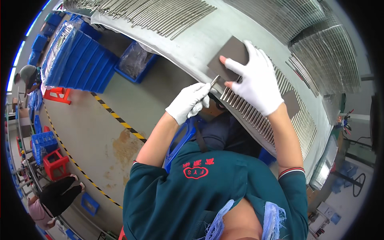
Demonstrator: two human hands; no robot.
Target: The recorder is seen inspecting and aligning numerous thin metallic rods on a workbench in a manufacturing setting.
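My left hand (pixel 190 102), in a white glove, is closed on a short metal rod (pixel 215 81) that points up and right toward the table edge. My right hand (pixel 259 78) wears a white glove with bare thumb and forefinger tips. Its fingers are spread, and they overlap a flat dark grey sheet (pixel 230 52) at the table's edge; whether they press on it I cannot tell. Beneath and beside my right forearm runs a row of metal rods (pixel 250 116) laid side by side. A second grey sheet (pixel 291 104) lies on that row beside my wrist.
Many longer rods (pixel 160 16) lie along the far side of the white-covered table (pixel 192 44). Stacked rod bundles (pixel 326 56) stand at the right. Blue crates (pixel 82 60), a lined blue bin (pixel 136 62) and red stools (pixel 55 164) are left; two people (pixel 60 196) work there.
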